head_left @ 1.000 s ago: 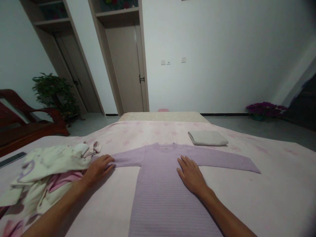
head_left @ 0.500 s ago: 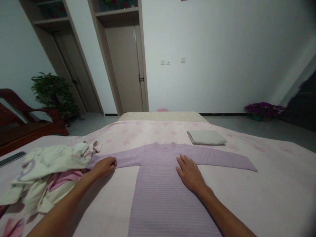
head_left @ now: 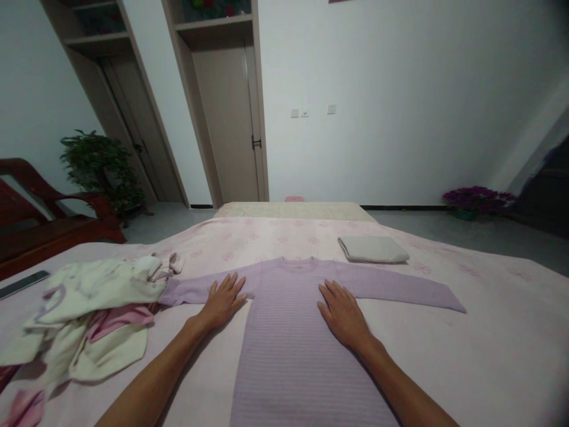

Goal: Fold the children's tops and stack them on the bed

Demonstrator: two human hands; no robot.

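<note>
A lilac striped long-sleeved shirt (head_left: 293,332) lies spread out in front of me, its neckline away from me and both sleeves stretched sideways. My left hand (head_left: 224,301) rests on the left sleeve close to the shoulder, fingers spread. On the right side of the chest, my right hand (head_left: 342,311) lies flat with its fingers extended. The left cuff reaches the edge of a heap of white and pink clothes (head_left: 102,290). The shirt's lower hem runs out of the bottom of the view.
The shirt lies on a pink flowered cover (head_left: 444,356). A folded grey cloth (head_left: 373,249) sits beyond the right sleeve. At the far left is a dark phone-like object (head_left: 22,284), near a wooden bench (head_left: 62,219). Potted plants stand on the floor behind.
My left hand has moved right along the sleeve, from near the cuff toward the shoulder, and its curled fingers have spread flat. My right hand has stayed in place.
</note>
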